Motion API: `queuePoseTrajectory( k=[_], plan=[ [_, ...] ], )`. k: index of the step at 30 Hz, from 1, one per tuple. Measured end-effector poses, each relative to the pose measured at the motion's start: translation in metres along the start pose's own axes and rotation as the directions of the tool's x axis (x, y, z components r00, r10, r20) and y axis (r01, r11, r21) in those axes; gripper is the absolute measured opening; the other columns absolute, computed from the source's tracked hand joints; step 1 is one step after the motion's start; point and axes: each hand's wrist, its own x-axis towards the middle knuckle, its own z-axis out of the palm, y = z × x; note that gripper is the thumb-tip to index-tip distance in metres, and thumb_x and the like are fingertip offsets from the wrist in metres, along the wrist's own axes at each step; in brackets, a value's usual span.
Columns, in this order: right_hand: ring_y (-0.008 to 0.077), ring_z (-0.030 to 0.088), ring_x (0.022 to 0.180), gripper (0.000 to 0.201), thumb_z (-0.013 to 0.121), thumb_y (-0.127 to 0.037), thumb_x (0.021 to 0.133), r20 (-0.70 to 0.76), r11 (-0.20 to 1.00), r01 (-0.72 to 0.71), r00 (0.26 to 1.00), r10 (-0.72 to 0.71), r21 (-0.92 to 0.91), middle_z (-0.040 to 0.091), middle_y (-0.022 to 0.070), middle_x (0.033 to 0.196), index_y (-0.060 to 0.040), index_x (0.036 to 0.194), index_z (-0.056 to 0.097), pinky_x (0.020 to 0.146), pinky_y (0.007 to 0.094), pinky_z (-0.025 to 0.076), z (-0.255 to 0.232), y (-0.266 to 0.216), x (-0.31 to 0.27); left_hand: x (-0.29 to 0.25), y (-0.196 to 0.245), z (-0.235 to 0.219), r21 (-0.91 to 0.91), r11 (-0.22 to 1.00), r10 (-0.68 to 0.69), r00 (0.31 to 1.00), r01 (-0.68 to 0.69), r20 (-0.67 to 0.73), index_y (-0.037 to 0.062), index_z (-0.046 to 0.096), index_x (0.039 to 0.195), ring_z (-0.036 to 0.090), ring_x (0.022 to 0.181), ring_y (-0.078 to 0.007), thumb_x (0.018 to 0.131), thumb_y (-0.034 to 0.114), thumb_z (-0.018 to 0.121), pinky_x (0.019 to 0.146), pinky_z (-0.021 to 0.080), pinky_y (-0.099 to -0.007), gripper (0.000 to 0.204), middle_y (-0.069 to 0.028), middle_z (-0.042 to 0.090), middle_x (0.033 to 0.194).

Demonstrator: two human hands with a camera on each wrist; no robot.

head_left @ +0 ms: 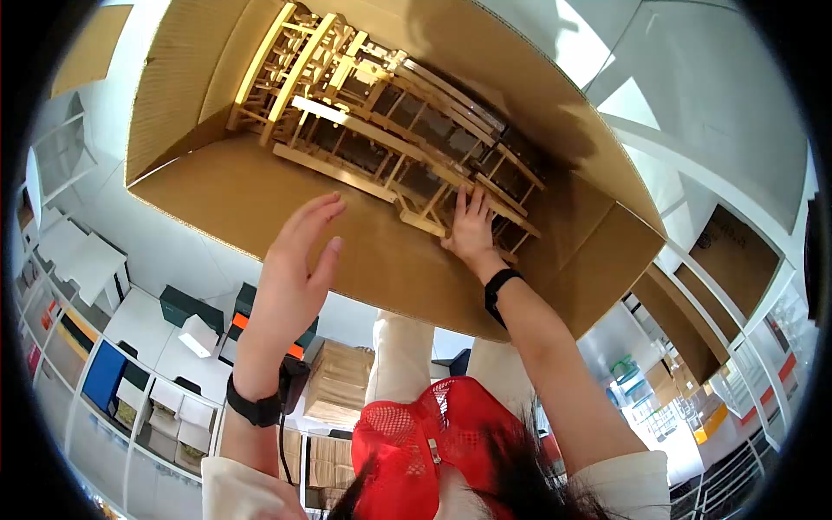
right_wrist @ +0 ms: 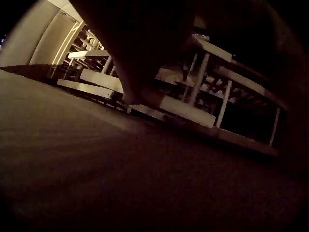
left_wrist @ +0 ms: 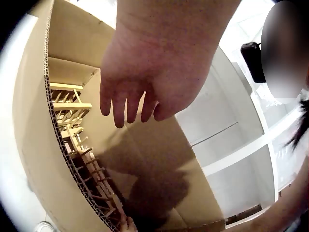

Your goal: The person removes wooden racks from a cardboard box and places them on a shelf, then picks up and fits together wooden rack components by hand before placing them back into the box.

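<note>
A large open cardboard box [head_left: 355,251] holds several light wooden racks with dowel rungs between flat rails. In the head view my right hand [head_left: 473,232] reaches in and grips one wooden rack [head_left: 373,130], fingers over its rail and thumb on the near side. The right wrist view is very dark, with the thumb in front of the pale wooden rails [right_wrist: 188,112]. My left hand [head_left: 299,269] hovers at the box's near edge, fingers extended and holding nothing. The left wrist view shows the same left hand [left_wrist: 149,82] with fingers spread above the box.
White shelving [head_left: 165,381] with boxes and folders stands at the lower left. A stack of brown cardboard [head_left: 342,381] sits by the person's legs. White metal rails [head_left: 728,303] and another cardboard box [head_left: 732,251] are at the right.
</note>
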Motion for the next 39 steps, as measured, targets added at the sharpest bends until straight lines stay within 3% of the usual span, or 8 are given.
queuePoseTrajectory(
  k=[9,14,18,21,24,29,30,39],
  plan=[
    [0.0494,0.024,0.126,0.118,0.081,-0.042,0.060,0.064,0.991,0.071,0.996,-0.064,-0.112,0.014,0.0308,0.140,-0.0013,0.142,0.007,0.097,0.0561,0.036,-0.010,0.002,-0.002,0.003,0.011,0.014,-0.014,1.000,-0.011,0.998,0.012,0.061,0.0016,0.051,0.118,0.047,0.119,-0.0293,0.084,-0.003,0.050,0.099,0.035,-0.0321,0.034,-0.0142,0.051,0.125],
    [0.0493,0.026,0.124,0.119,0.082,-0.040,0.057,0.068,0.992,0.067,0.996,-0.060,-0.110,0.019,0.0306,0.138,0.0017,0.141,0.010,0.095,0.0548,0.038,-0.026,-0.004,-0.010,0.033,0.009,0.022,0.249,0.956,0.092,0.965,-0.155,0.246,0.0027,0.054,0.114,0.051,0.111,-0.0314,0.083,0.005,0.055,0.094,0.041,-0.0367,0.031,-0.0154,0.054,0.118],
    [0.0490,0.026,0.124,0.119,0.083,-0.039,0.056,0.066,0.992,0.047,0.997,-0.039,-0.120,0.018,0.0310,0.138,0.0025,0.141,0.010,0.095,0.0545,0.038,-0.028,-0.009,-0.010,0.129,-0.011,0.066,0.588,0.661,0.140,0.847,-0.465,0.513,0.0068,0.052,0.119,0.053,0.106,-0.0310,0.083,0.014,0.058,0.091,0.044,-0.0385,0.038,-0.0131,0.054,0.117],
    [0.0495,0.023,0.126,0.120,0.081,-0.039,0.059,0.089,0.992,0.055,0.995,-0.045,-0.115,0.014,0.0308,0.140,0.0012,0.141,0.005,0.098,0.0554,0.035,-0.020,-0.006,-0.005,0.181,-0.023,0.122,0.791,0.328,-0.222,0.772,-0.516,0.595,0.0142,0.040,0.134,0.042,0.121,-0.0306,0.085,0.019,0.058,0.100,0.037,-0.0466,0.053,-0.0102,0.042,0.135],
    [0.0497,0.022,0.128,0.123,0.080,-0.042,0.060,0.151,0.989,0.069,0.987,-0.049,-0.130,0.012,0.0309,0.141,-0.0012,0.143,-0.002,0.101,0.0565,0.030,-0.018,0.004,0.000,0.206,-0.091,0.186,0.832,0.506,-0.319,0.847,-0.227,0.425,0.0276,0.024,0.142,0.018,0.136,-0.0294,0.090,0.029,0.053,0.105,0.019,-0.0621,0.060,0.0003,0.021,0.149],
    [0.0500,0.021,0.128,0.115,0.079,-0.041,0.062,0.098,0.993,0.098,0.991,-0.092,-0.064,0.015,0.0312,0.140,0.0001,0.142,0.008,0.100,0.0551,0.033,-0.015,0.013,0.000,0.204,-0.145,0.182,0.820,0.532,-0.283,0.868,-0.213,0.409,0.0247,0.041,0.134,0.037,0.123,-0.0320,0.078,0.013,0.068,0.096,0.039,-0.0574,0.064,0.0014,0.031,0.140],
    [0.0501,0.022,0.127,0.113,0.079,-0.040,0.064,0.111,0.994,0.094,0.990,-0.087,-0.059,0.015,0.0305,0.141,-0.0013,0.142,0.007,0.099,0.0566,0.034,-0.015,0.008,0.003,0.203,-0.144,0.177,0.829,0.491,-0.225,0.880,-0.269,0.419,0.0180,0.046,0.129,0.045,0.115,-0.0313,0.076,0.005,0.065,0.089,0.049,-0.0437,0.057,-0.0021,0.033,0.139],
    [0.0496,0.023,0.127,0.089,0.064,-0.016,0.078,0.173,0.986,-0.030,0.983,0.059,-0.165,0.017,0.0285,0.142,-0.0053,0.144,0.005,0.093,0.0577,0.038,0.006,-0.018,0.053,0.203,-0.190,0.184,0.778,0.539,0.076,0.939,-0.322,0.335,0.0125,0.053,0.119,0.052,0.101,-0.0304,0.082,0.007,0.057,0.080,0.051,-0.0379,0.038,-0.0073,0.045,0.123]
  ],
)
